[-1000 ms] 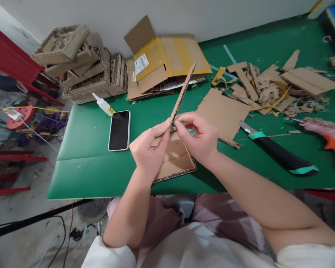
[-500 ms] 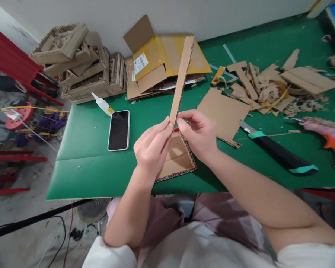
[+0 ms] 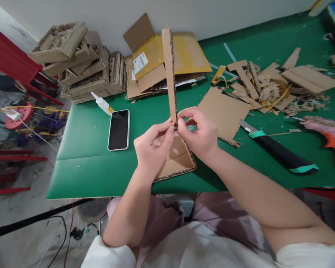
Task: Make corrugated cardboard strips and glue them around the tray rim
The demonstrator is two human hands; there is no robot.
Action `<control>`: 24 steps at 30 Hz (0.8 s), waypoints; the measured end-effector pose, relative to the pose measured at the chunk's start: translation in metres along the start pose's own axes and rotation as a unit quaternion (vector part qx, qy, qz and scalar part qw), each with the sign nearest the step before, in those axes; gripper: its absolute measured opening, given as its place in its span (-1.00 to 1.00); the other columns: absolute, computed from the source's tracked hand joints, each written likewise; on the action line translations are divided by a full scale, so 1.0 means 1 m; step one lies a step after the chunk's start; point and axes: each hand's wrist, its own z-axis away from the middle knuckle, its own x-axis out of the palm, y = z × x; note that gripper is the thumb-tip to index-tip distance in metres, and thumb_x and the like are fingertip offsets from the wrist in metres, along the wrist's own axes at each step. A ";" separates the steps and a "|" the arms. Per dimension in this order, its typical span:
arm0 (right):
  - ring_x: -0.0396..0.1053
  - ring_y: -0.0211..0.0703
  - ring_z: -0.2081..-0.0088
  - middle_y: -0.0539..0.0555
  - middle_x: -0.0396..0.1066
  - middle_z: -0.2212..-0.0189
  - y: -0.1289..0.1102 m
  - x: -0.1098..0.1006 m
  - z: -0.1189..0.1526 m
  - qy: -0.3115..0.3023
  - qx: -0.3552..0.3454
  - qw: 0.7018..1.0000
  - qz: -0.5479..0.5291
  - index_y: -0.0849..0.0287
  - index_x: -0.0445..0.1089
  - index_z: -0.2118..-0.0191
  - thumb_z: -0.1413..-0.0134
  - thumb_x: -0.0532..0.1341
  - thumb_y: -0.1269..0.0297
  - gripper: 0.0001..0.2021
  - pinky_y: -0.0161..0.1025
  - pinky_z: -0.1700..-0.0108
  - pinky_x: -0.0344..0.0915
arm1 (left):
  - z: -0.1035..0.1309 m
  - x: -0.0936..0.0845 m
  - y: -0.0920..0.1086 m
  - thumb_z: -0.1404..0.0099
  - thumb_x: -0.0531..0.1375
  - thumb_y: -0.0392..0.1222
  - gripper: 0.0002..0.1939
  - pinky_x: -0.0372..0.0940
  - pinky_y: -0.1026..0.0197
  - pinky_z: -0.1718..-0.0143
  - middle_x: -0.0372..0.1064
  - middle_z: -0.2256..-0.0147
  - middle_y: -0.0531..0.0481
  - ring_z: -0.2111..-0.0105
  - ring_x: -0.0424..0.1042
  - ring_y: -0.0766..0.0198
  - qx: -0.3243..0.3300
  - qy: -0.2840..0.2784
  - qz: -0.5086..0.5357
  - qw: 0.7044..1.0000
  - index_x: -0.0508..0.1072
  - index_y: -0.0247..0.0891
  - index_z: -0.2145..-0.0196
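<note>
A long, narrow cardboard strip (image 3: 169,74) points up and away from me, its corrugated edge facing right. My left hand (image 3: 153,145) pinches its near end between thumb and fingers. From the other side, the thumb and forefinger of my right hand (image 3: 198,130) close on the same end. Beneath both hands a cardboard piece with raised corrugated edges (image 3: 178,162) lies on the green table (image 3: 86,171); my left hand covers part of it.
A phone (image 3: 119,130) and white glue bottle (image 3: 102,103) lie left. Rightward are a flat cardboard sheet (image 3: 225,111), a utility knife (image 3: 281,150), a pink glue gun (image 3: 324,134) and cardboard scraps (image 3: 265,87). Behind are a yellow-taped box (image 3: 181,52) and stacked cardboard frames (image 3: 86,76).
The strip's far end has swung left, and the strip has turned so more of its corrugated edge shows. Both hands stay at its near end, the left fingers slightly shifted.
</note>
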 end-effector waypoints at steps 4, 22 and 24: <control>0.35 -0.26 0.44 0.02 0.42 0.48 0.002 -0.001 0.001 -0.013 -0.119 0.989 0.086 0.12 0.25 0.38 -0.07 0.11 0.44 -0.92 -0.29 0.40 0.33 | -0.004 -0.001 0.004 -0.12 0.30 -0.24 -0.87 0.46 0.40 0.37 0.54 0.43 0.08 0.41 0.55 0.34 -0.144 0.019 0.077 0.986 0.49 -0.23 0.32; 0.32 -0.27 0.42 0.02 0.39 0.46 -0.003 -0.004 0.003 -0.069 -0.055 0.996 0.033 0.15 0.30 0.33 -0.12 0.08 0.40 -0.93 -0.31 0.40 0.31 | -0.010 -0.008 -0.007 0.04 0.39 -0.01 -0.69 0.50 0.27 0.38 0.55 0.44 0.04 0.42 0.55 0.27 -0.273 -0.025 0.208 0.939 0.54 -0.22 0.35; 0.35 -0.25 0.40 0.04 0.42 0.44 -0.004 -0.004 0.003 -0.063 -0.054 0.996 0.025 0.15 0.32 0.32 -0.11 0.10 0.39 -0.92 -0.29 0.38 0.34 | -0.010 -0.009 -0.007 0.03 0.38 -0.02 -0.71 0.50 0.28 0.38 0.55 0.43 0.04 0.41 0.55 0.27 -0.263 -0.024 0.199 0.944 0.54 -0.21 0.36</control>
